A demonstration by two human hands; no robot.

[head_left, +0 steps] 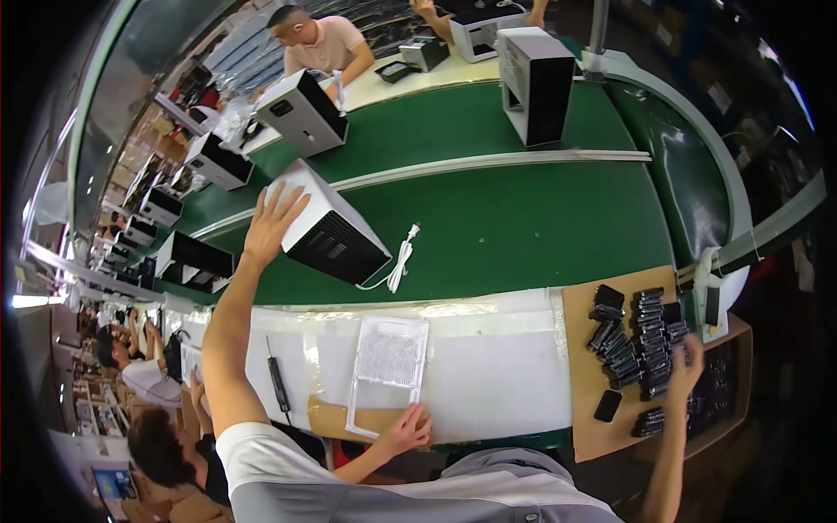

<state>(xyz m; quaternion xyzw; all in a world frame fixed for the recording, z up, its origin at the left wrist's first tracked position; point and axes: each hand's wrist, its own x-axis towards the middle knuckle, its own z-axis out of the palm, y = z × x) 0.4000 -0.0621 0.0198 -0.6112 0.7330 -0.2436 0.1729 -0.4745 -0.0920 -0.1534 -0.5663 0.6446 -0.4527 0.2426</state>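
Observation:
On the green belt, my left hand (277,222) lies with fingers spread on the white side of a box-shaped appliance (340,248) that has a black slotted face. Its white power cord (402,261) is bundled beside it. Far to the right, my right hand (685,370) has its fingers curled at a heap of small black plastic parts (649,340) on a cardboard sheet (582,349); what it grips is too small to make out. Another person's hand (410,429), reaching in from the left under my sleeve, holds the lower edge of a white perforated panel (391,353).
A screwdriver (277,383) lies on the white worktop (488,383), left of the panel. More white-and-black appliances (303,113) stand along the far lane and to the left. A white rail (488,161) divides the belt. Co-workers (324,48) sit across and to the left.

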